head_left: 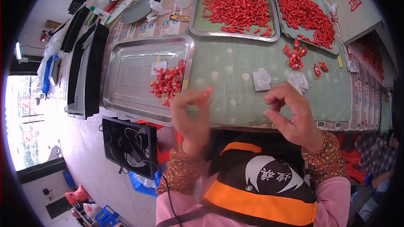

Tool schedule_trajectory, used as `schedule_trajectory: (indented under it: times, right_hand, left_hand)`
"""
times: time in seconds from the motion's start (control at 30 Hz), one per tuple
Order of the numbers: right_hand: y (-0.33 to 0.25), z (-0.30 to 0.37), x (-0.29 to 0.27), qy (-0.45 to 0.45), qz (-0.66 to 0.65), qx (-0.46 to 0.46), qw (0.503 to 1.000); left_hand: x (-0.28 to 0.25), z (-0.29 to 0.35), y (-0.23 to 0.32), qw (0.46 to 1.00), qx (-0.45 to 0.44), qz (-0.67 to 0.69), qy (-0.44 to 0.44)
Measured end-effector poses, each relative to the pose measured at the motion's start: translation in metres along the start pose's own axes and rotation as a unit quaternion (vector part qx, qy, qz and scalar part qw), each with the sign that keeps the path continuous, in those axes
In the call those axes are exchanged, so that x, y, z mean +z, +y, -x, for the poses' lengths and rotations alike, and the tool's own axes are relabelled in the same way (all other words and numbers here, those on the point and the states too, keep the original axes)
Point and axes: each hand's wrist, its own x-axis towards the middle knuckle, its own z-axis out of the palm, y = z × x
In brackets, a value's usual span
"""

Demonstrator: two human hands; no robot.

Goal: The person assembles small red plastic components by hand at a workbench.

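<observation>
And here are the 2 hands, well apart! Left hand [191,115] pinches 1 red piece [208,90] above the worktop [357,101], beside the metal tray [128,75], its blurred long axis slanting toward the far right corner; right hand [292,111], near edge, thumb and forefinger parted.

Head-worn fisheye — facing down, near left hand [195,127] and right hand [297,117].

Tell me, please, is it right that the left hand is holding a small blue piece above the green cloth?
Not quite: the small piece is red, not blue, as the head view shows; the left hand does hold it above the green cloth.
</observation>
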Motion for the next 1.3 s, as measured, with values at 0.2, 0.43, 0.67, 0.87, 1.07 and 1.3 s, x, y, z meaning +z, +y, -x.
schedule_trajectory:
  times: [0.2, 0.43, 0.67, 0.87, 1.07, 1.3]
  right_hand:
    - [0.013, 0.005, -0.028, 0.049, 0.048, 0.027, 0.997]
    - [0.037, 0.003, -0.063, 0.146, 0.111, 0.066, 0.981]
    - [0.073, -0.004, -0.094, 0.234, 0.251, 0.092, 0.935]
    - [0.080, -0.019, -0.084, 0.176, 0.278, 0.059, 0.943]
    - [0.092, -0.034, -0.081, 0.132, 0.415, 0.017, 0.900]
    - [0.092, -0.038, -0.081, 0.129, 0.287, 0.054, 0.948]
  left_hand:
    - [-0.061, -0.045, -0.033, 0.976, -0.158, -0.149, 0.019]
    - [-0.085, -0.057, -0.070, 0.962, -0.167, -0.212, -0.026]
    - [-0.083, -0.064, -0.076, 0.958, -0.152, -0.244, -0.009]
    - [-0.077, -0.059, -0.061, 0.962, -0.107, -0.239, 0.079]
    - [-0.046, -0.041, -0.007, 0.979, -0.025, -0.188, 0.070]
    - [0.000, -0.014, 0.033, 0.996, 0.012, -0.046, -0.081]
